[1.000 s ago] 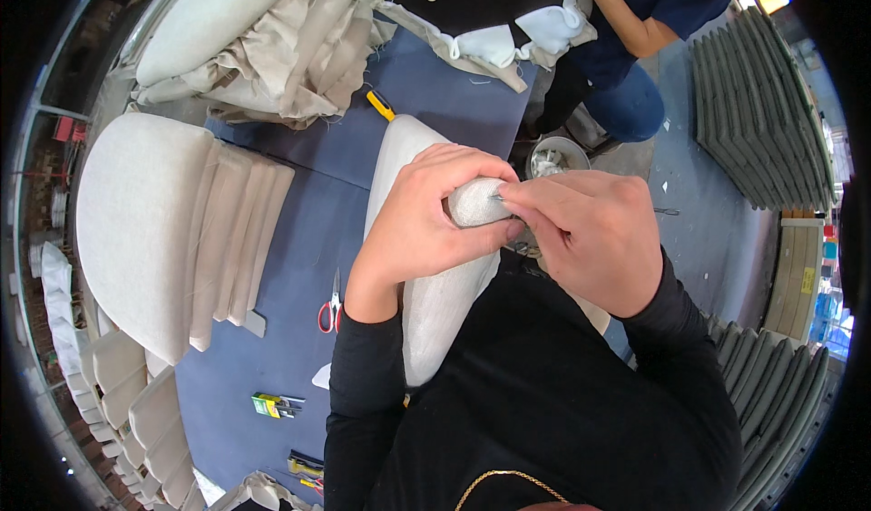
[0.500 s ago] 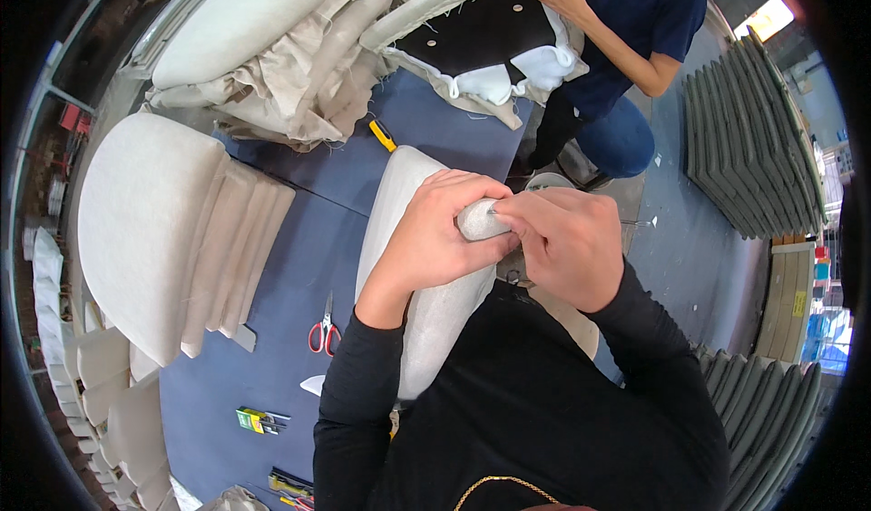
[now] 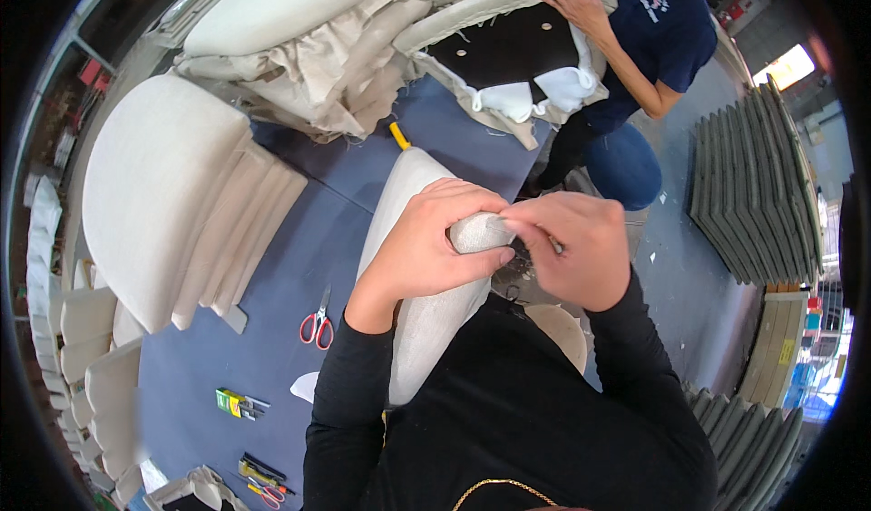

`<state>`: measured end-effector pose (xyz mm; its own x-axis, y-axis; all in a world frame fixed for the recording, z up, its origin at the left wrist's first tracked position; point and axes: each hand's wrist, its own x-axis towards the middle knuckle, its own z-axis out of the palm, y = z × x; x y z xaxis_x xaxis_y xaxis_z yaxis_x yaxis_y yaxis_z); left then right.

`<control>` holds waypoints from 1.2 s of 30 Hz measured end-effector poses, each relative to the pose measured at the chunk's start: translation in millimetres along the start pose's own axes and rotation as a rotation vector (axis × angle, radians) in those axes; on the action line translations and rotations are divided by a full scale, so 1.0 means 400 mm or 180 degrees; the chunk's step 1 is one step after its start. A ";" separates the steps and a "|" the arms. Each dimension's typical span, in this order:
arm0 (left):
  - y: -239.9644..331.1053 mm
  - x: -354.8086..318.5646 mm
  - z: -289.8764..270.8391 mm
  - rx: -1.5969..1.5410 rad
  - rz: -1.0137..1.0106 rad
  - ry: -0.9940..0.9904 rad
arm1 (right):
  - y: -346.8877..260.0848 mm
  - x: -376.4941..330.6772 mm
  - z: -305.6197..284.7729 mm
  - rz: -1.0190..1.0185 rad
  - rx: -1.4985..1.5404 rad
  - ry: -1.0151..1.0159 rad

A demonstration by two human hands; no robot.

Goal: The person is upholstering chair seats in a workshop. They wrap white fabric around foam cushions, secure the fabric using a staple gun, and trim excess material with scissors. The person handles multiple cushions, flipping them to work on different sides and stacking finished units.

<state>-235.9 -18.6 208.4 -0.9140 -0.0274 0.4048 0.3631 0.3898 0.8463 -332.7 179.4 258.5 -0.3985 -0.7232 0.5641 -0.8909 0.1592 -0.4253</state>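
A long cushion panel [image 3: 440,334] covered in pale grey fabric leans against my body at the table edge. My left hand [image 3: 431,252] wraps round its rounded end, thumb on the near side and fingers on the far side, so that the fabric tip bulges out between them. At that tip my right hand [image 3: 581,248] is closed in a pinch, fingertips touching the fabric edge. Whatever lies between those fingertips is too small to make out. Red-handled scissors [image 3: 318,328] lie on the table left of my left forearm.
On the blue table [image 3: 281,248] are a yellow-handled tool [image 3: 399,135], a small green-and-yellow box [image 3: 230,402] and stacked pale panels [image 3: 154,211]. Across it, a co-worker's hand [image 3: 573,7] rests on a black-backed panel [image 3: 499,50]. Grey panels [image 3: 753,184] stand stacked at right.
My right hand has shifted slightly and its fingers are pinched more at the fabric tip's right side. My left hand keeps its grip. The whole view has swung a little.
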 end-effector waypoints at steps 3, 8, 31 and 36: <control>0.023 -0.030 -0.060 0.0007 -0.0025 -0.0018 | 0.008 0.019 0.004 0.0486 0.0304 0.0011; 0.025 -0.123 -0.186 -0.0214 -0.0163 0.0399 | 0.097 -0.028 0.092 0.1087 0.0578 -0.0187; 0.055 -0.513 -0.335 0.0650 -0.0629 0.3024 | 0.797 -0.181 0.848 0.1759 0.0377 -0.1328; 0.056 -0.575 -0.313 0.0652 -0.0811 0.2871 | 0.772 -0.071 0.921 0.1708 -0.0307 -0.1152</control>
<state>5.1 -118.8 177.4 -0.4466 -0.7986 0.4035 0.0558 0.4253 0.9033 -516.3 1.6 -149.7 -0.7098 -0.7043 0.0101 -0.6109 0.6084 -0.5067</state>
